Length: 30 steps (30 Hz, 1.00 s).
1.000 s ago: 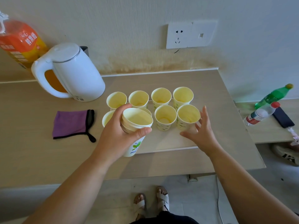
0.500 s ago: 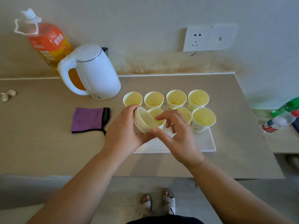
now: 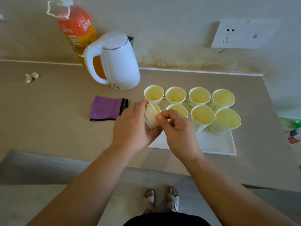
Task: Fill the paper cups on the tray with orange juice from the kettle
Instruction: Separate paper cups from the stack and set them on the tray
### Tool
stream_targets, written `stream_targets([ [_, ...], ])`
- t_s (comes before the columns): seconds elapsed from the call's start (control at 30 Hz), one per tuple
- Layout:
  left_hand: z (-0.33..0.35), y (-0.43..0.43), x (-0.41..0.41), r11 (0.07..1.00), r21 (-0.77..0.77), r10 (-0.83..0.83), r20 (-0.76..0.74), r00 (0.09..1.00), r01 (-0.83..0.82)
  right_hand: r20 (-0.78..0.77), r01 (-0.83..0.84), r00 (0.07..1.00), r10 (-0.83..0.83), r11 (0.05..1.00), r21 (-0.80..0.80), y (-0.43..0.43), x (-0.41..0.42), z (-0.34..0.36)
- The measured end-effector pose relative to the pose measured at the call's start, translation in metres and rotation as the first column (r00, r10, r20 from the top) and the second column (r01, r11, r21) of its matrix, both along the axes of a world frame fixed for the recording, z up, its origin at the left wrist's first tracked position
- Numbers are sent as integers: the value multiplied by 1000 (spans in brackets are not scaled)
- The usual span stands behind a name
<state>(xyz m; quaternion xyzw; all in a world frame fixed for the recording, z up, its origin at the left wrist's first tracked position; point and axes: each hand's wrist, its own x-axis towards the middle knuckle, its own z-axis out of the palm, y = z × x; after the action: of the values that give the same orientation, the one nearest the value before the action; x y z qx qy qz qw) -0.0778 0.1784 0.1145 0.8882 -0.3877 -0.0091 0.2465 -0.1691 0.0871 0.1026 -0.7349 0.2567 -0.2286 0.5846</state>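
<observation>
1. Over the near-left corner of the tray (image 3: 211, 144), a person's left hand (image 3: 130, 128) wraps around a nested stack of paper cups (image 3: 150, 116). The stack is tipped on its side, its long axis running along the tray's front edge and its mouth facing the right hand.
2. The right hand (image 3: 177, 129) pinches the stack's rim between thumb and curled fingers, apparently to peel one cup free.
3. Seven upright cups (image 3: 202, 115) stand on the tray in two rows, with almost no juice visible in them.
4. The kettle (image 3: 118, 62) stands just beyond the tray's far-left corner, handle turned away from the tray, nearer the left hand.
</observation>
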Motion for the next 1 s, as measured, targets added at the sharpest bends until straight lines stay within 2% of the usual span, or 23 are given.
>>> stream_targets([
  [0.27, 2, 6, 3, 997, 44, 58, 67, 996, -61, 4, 117, 993, -117, 993, 24, 15, 13, 1],
  [0.4, 7, 6, 8, 996, 47, 67, 59, 996, -69, 12, 176, 984, -175, 984, -32, 17, 21, 4],
  [0.6, 11, 10, 11, 996, 43, 74, 42, 996, -75, 36, 214, 976, -213, 976, -30, 17, 26, 9],
  [0.83, 10, 18, 13, 998, 24, 52, 29, 998, -53, 40, 289, 956, -291, 956, 47, 15, 26, 10],
  [0.93, 9, 26, 15, 998, -17, 59, -56, 997, -60, 63, 325, 939, -338, 933, 156, 1, 25, 18],
  [1.0, 9, 28, 16, 996, -63, 53, -114, 992, -60, 60, 254, 961, -269, 948, 190, -2, 26, 21],
])
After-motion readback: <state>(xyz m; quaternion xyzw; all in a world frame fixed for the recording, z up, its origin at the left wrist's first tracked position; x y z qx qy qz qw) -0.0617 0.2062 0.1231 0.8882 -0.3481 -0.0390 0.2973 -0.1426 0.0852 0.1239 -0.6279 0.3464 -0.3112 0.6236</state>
